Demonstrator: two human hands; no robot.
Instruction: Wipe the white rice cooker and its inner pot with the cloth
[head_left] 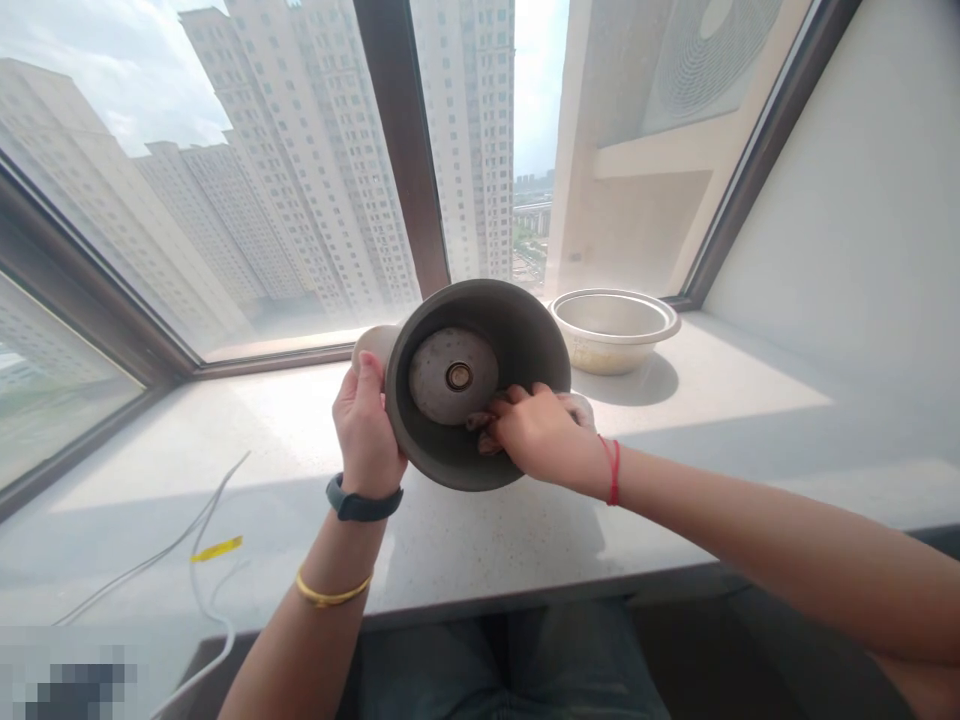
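A crumpled cloth [491,443] is pinched by the right hand [541,432] inside a round, dark rice cooker [525,345], which is gripped by the left hand [366,430] and tipped, maybe so its inside can be reached, over the hard, speckled windowsill [465,560]. Farther back, a smooth metal pot [611,355] is set down.

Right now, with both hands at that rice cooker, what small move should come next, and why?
I'd probably slide what looks like a crumpled cloth across the heating plate: the plate looks mottled, the right hand holds the cloth beside it, and the left hand supports the tilted rice cooker body at its side.
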